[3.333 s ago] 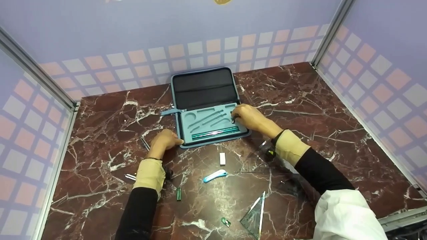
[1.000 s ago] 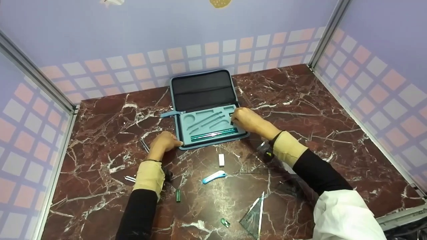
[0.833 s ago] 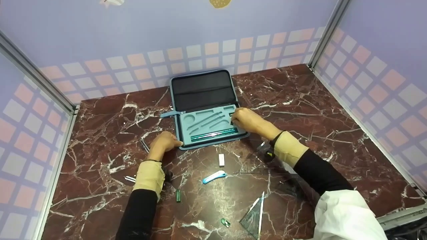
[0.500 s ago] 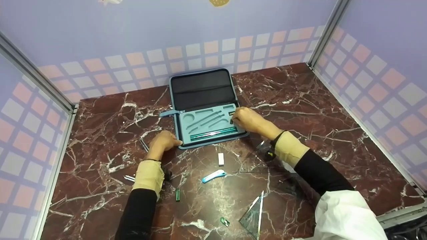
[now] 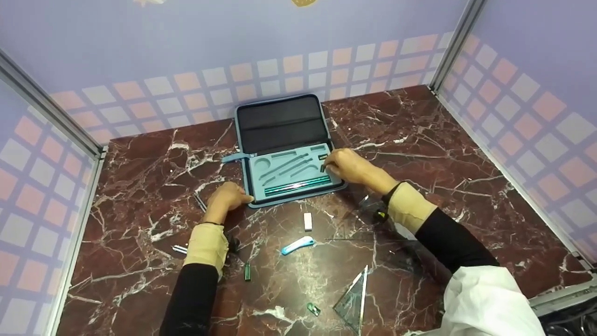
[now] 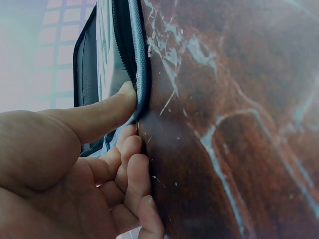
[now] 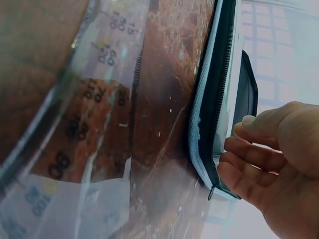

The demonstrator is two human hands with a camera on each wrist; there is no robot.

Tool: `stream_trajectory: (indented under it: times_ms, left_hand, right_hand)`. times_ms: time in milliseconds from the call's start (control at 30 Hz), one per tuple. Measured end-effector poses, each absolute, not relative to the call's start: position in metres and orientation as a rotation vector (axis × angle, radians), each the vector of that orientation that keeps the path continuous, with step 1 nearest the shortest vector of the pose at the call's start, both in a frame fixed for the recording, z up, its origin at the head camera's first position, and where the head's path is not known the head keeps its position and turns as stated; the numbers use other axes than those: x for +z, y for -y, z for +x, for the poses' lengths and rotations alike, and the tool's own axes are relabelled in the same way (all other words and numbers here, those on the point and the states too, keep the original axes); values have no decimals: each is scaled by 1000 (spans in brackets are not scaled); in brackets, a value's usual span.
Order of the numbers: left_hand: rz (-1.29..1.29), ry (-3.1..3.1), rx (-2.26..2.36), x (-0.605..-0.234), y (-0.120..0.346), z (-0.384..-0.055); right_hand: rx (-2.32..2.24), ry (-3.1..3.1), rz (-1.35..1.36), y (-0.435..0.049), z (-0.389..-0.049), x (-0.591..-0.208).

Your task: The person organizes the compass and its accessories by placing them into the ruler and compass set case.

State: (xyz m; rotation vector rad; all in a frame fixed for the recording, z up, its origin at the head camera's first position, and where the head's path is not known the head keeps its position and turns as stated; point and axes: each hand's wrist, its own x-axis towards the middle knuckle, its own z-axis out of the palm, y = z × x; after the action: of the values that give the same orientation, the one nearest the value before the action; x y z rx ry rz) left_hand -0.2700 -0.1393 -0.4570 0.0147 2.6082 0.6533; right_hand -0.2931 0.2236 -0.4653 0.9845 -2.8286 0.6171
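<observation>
A light-blue zip case [image 5: 284, 200] lies open, with a black lid lining and a moulded tray [image 5: 280, 172]. Green pencils [image 5: 298, 185] fill the tray's front slot. My left hand [image 5: 226, 200] grips the case's front left corner; in the left wrist view its thumb [image 6: 112, 112] lies over the zip edge, fingers beside it. At the tray's right side, my right hand [image 5: 350, 165] has curled fingers pinching a small dark piece [image 5: 322, 168], mostly hidden. Just behind it another dark patch [image 5: 322, 157] shows in a recess. From the right wrist, the piece is out of sight.
On the marble table are a white eraser [image 5: 308, 221], blue-white cutter [image 5: 297, 245], green sharpener [image 5: 313, 309], small green box [image 5: 247, 272] and clear set square [image 5: 352, 301]. A clear protractor [image 7: 102, 104] lies near the right wrist. Metal drawing tools lie left; walls enclose the back and sides.
My right hand has shifted slightly at the tray's right side, uncovering the dark patch in the recess. My left hand keeps its grip on the case corner, and the loose items stay put.
</observation>
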Motion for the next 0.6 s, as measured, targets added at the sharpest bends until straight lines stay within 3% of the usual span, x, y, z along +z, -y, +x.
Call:
stream_trajectory:
  times_ms: [600]
  left_hand:
    - [32, -2637, 620, -457, 137, -269]
  right_hand:
    - [675, 2810, 1090, -230, -264, -456]
